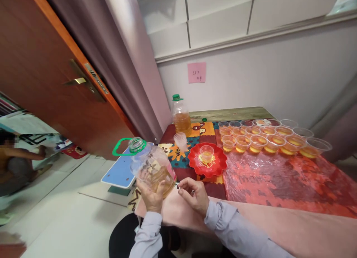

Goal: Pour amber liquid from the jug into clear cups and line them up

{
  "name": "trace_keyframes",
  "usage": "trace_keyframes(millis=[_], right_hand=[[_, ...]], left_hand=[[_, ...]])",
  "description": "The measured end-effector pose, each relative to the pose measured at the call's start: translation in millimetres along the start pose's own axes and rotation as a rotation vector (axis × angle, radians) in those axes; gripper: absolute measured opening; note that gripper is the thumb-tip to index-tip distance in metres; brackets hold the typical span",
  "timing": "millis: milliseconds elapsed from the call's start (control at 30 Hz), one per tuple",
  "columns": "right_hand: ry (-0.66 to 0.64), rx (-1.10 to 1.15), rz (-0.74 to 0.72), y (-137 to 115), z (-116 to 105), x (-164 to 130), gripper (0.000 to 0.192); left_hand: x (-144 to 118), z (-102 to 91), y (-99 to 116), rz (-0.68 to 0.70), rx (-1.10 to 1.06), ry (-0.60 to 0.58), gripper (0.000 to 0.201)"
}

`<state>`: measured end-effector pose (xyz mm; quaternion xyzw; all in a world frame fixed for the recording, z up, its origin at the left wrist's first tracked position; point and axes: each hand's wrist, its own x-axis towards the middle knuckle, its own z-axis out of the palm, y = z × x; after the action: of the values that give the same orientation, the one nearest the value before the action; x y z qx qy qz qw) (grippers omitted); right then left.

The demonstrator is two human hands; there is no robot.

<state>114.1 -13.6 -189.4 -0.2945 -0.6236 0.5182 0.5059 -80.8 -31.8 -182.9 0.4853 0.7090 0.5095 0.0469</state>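
Note:
My left hand (pixel 152 196) is wrapped round the lower side of a large clear plastic jug (pixel 154 168), with some yellowish liquid inside. The jug is tilted, its uncapped neck, with a green carrying handle (pixel 118 147), pointing up and left. Close to the jug's base, my right hand (pixel 194 194) has its fingers curled in a loose pinch; whatever is between the fingertips is too small to make out. Just beyond the hands, a red scalloped plate (pixel 192 167) carries a clear plastic cup (pixel 206 154) with a little liquid. Beside it stands a stack of clear cups (pixel 181 142).
Several cups of yellow liquid (pixel 258 143) stand in rows at the right back. A second jug (pixel 182 120) with a green cap stands by the wall. A loose green cap (pixel 204 119) lies nearby. A blue board (pixel 118 172) is at left; another person (pixel 16 165) crouches beyond the door (pixel 83 113).

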Motion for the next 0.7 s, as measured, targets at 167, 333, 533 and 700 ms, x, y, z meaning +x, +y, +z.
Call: trace_keyframes(millis=[167,333,533,700], right_hand=[[0.076,-0.041,-0.011,-19,-8,4,0.028],[0.203,-0.424,-0.071,-58,-72,36,0.026],[0.129,-1.117,-0.035,-52,-163,84,0.05],[-0.007,-1.283,0.1,-25,-165,97,0.075]], left_hand=[[-1,0.1,-1,-0.036,-0.208,0.073,0.1],[-1,0.8,-3,-0.073,-0.25,0.038,0.102],[-4,-0.9,8,-0.115,-0.29,0.024,0.099],[-4,-2.3,13,-0.145,-0.3,-0.009,0.104]])
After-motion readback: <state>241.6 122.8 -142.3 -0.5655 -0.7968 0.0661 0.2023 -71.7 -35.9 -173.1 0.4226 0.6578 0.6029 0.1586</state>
